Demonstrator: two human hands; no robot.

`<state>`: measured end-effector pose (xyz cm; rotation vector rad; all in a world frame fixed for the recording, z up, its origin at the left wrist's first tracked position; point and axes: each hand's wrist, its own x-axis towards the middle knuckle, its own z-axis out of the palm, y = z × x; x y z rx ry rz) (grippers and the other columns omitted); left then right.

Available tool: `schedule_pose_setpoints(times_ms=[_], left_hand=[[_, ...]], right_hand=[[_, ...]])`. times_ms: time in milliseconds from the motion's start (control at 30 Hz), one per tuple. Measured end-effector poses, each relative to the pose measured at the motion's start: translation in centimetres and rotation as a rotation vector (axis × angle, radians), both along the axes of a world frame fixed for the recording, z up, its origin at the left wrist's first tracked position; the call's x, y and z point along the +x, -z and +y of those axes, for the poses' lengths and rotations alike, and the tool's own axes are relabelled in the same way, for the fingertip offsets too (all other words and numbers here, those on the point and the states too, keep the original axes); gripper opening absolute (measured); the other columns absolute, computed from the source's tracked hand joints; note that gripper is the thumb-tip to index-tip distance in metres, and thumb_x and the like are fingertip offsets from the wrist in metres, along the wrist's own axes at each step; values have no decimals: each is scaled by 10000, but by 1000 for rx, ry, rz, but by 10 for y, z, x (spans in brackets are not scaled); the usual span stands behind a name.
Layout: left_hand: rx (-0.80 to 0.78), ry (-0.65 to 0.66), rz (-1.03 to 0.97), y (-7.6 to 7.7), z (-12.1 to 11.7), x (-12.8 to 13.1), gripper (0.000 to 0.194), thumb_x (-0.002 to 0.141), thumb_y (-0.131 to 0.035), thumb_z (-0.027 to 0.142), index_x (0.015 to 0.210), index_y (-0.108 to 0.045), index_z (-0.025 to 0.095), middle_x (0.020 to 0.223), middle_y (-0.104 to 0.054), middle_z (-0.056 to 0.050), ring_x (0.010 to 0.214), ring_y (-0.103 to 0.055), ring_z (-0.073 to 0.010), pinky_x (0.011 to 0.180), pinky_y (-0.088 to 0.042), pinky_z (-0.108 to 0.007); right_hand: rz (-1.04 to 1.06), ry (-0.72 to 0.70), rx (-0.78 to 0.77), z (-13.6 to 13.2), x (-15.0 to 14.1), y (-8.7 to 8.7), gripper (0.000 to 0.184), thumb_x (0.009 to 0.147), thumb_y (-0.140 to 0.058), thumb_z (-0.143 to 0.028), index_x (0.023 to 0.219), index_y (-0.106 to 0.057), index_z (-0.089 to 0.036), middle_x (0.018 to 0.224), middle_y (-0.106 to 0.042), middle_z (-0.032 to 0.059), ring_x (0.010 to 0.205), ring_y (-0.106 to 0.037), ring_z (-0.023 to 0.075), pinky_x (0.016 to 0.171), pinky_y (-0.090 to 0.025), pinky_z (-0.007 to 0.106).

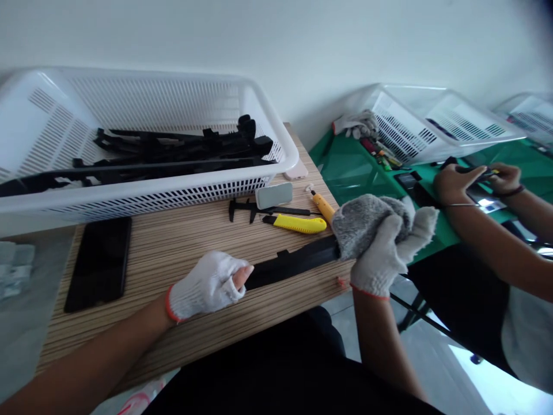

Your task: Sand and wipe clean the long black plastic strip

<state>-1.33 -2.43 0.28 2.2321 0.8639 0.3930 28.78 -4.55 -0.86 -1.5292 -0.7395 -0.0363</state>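
My left hand [207,285], in a white glove with a bare thumb tip, is closed round one end of a long black plastic part [291,262] lying across the wooden table [173,242]. My right hand [386,253], also gloved, grips a grey cloth [360,222] wrapped over the part's other end at the table's right edge.
A white slotted basket [142,199] holds several more black parts. On the table lie a black phone [100,262], a caliper [259,207], a yellow utility knife [298,223] and a yellow screwdriver [322,204]. At the right, another person's hands [475,181] work over a green table [354,167] with white baskets [432,121].
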Motion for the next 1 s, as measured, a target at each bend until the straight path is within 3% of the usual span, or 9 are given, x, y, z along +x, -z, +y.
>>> schedule_pose_setpoints(times_ms=[100,233,400,467,600,700,867,933,1000], left_hand=[[10,10,-11,4,-1,1,465,1040,-280,365,594,-342,249,482,-446,38,446,-369,-120,505,-279,-303],[20,3,-11,5,1,-4,456,1038,-288,356,599,-350,248,494,-451,36,459,-360,-123,511,-267,-307],[2,0,-15,6,7,-3,435,1024,-315,366,602,-294,257,486,-406,48,452,-326,-122,506,-247,-313],[-8,-9,-16,6,8,-2,442,1026,-327,372,601,-281,260,480,-391,53,443,-317,-119,500,-242,-315],[-21,-33,-24,5,6,-4,483,1056,-292,368,586,-310,258,480,-445,37,454,-374,-122,502,-273,-303],[1,-35,-30,5,6,-7,493,1063,-270,336,579,-315,259,474,-449,33,451,-377,-123,504,-285,-301],[82,40,-30,7,6,-11,496,1055,-292,358,573,-336,247,470,-447,36,441,-361,-123,510,-281,-310],[124,53,-22,8,7,-13,501,1056,-304,345,570,-378,242,482,-489,24,452,-386,-131,521,-271,-325],[167,46,-8,9,9,-15,501,1046,-335,336,560,-409,240,482,-505,14,457,-393,-140,531,-248,-343]], right_hand=[[-28,77,-41,5,20,0,557,988,-550,-424,1472,-512,-151,1583,-548,165,1474,-546,271,1274,-386,487],[-100,197,-107,0,51,-2,405,934,-602,-401,1227,-700,-139,1341,-721,151,1324,-659,291,1180,-480,456],[-192,385,-253,-6,79,-16,606,847,-726,-395,1420,-691,-197,1236,-737,124,1182,-705,343,1120,-484,527],[-200,426,-235,-8,77,-24,576,818,-728,-355,1373,-731,-199,1199,-727,136,1139,-711,341,1079,-504,512],[-182,83,-128,-10,64,-31,374,876,-586,-385,1097,-789,-162,1162,-770,143,1154,-714,310,1081,-511,477],[-160,-114,-188,-11,62,-29,368,829,-643,-396,1116,-749,-191,1226,-771,111,1203,-699,288,1133,-471,472],[134,-214,-66,-8,74,-25,462,663,-748,-453,1057,-671,-225,1154,-724,66,1110,-686,255,1066,-479,447],[216,-204,-84,-10,78,-25,460,572,-767,-454,957,-640,-237,1004,-691,22,934,-665,223,920,-508,405],[233,-140,-139,-14,81,-25,393,517,-780,-432,812,-603,-242,815,-620,-23,737,-572,174,730,-468,344]])
